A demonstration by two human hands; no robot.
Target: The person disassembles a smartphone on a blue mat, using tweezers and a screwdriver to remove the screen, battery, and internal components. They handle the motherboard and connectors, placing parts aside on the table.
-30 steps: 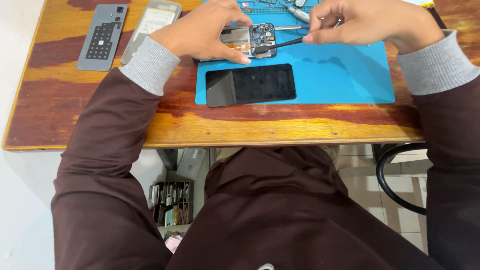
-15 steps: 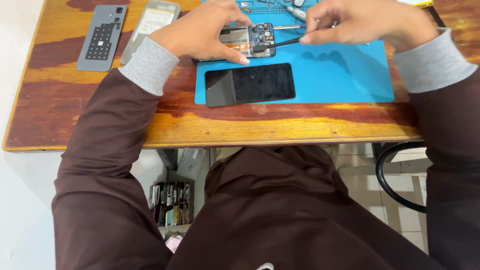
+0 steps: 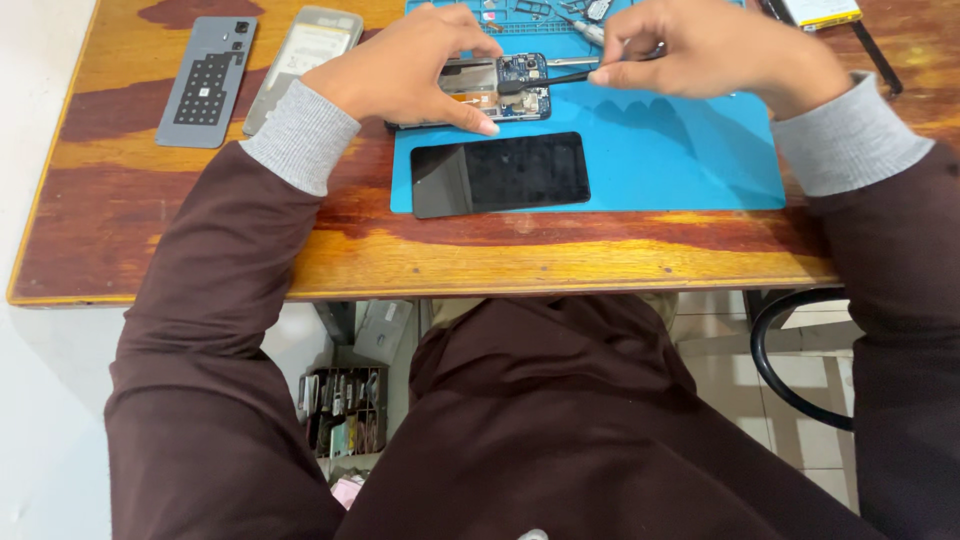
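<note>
An opened phone body (image 3: 500, 88) with its circuit board showing lies on a blue work mat (image 3: 680, 160) near the table's far side. My left hand (image 3: 405, 70) grips the phone body by its left end, thumb along its near edge. My right hand (image 3: 700, 45) pinches a thin black tool (image 3: 550, 78) whose tip rests on the board. A detached black screen panel (image 3: 500, 172) lies flat on the mat just in front of the phone.
A grey back cover (image 3: 205, 82) and a silver phone part (image 3: 300, 55) lie on the wooden table (image 3: 200, 230) at the left. Small tools and parts sit at the mat's far edge (image 3: 540, 10). A box of parts (image 3: 340, 410) stands on the floor under the table.
My right hand has slid slightly left and the tool tip now sits further onto the board. The left hand keeps its hold on the phone body.
</note>
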